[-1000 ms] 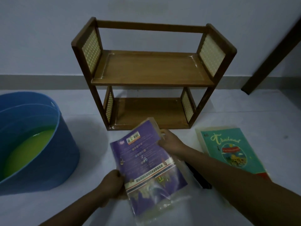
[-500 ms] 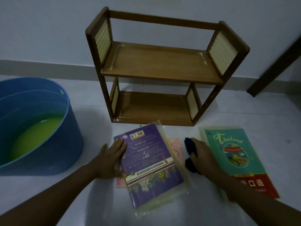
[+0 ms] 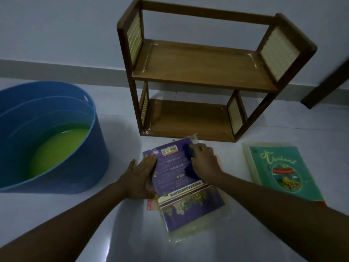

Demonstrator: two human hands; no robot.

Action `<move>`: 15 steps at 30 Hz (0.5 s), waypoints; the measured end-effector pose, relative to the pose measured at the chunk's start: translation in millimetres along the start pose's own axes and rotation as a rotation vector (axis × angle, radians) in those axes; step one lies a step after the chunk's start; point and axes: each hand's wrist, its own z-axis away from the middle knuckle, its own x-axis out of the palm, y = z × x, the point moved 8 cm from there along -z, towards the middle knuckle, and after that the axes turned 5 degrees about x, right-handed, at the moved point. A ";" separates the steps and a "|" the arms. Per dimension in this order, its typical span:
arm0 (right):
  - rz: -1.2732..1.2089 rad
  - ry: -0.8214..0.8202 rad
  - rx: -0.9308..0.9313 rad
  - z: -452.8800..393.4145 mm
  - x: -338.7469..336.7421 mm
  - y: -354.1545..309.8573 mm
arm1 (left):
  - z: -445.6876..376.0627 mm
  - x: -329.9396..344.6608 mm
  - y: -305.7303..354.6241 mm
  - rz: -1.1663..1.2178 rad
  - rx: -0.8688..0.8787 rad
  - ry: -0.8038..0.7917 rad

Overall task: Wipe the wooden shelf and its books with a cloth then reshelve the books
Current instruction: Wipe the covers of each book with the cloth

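While the left hand (image 3: 139, 173) lies flat, fingers spread, pinning the purple book's (image 3: 181, 186) near-left edge, the right hand (image 3: 204, 163) grips the dark cloth (image 3: 189, 159) at its far end, the book's long axis running back toward the person.

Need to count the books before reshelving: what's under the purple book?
A pink-red book shows at the lower left edge of the purple book, with a sliver right of the right hand. Its cover is hidden; anything further beneath cannot be seen.

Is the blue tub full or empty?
Partly full: the blue tub holds greenish liquid low in its bottom, with bare inner wall above it.
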 end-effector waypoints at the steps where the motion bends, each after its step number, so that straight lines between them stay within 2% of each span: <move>1: 0.012 0.021 0.139 -5.0 -1.1 4.8 | 0.6 -2.9 1.0 0.041 0.009 0.036; 2: 0.036 0.022 0.159 -0.2 5.4 -5.0 | 1.7 -4.0 1.3 0.063 0.020 0.062; 3: 0.069 -0.006 0.089 9.3 17.5 -23.8 | 0.8 -5.5 1.1 0.074 0.032 0.082; 6: 0.108 -0.170 -0.465 65.0 65.4 -99.8 | 2.0 -4.9 -1.0 0.077 0.048 0.121; 7: 0.125 -0.229 -0.593 64.5 70.0 -107.5 | 1.9 -5.9 -0.9 0.083 0.046 0.132; 8: 0.138 -0.202 -0.637 50.0 65.9 -106.2 | 2.8 -5.2 -1.4 0.097 0.041 0.129; 10: 0.167 -0.148 -0.462 -1.6 49.7 -83.5 | 3.0 -6.3 -2.8 0.125 0.032 0.122; 13: 0.088 -0.118 -0.050 -58.9 20.2 -28.2 | -0.3 -6.9 -2.0 0.099 0.027 0.116; 15: 0.144 -0.095 -0.037 -40.9 12.1 -34.0 | -0.9 -6.0 -3.0 0.096 0.020 0.106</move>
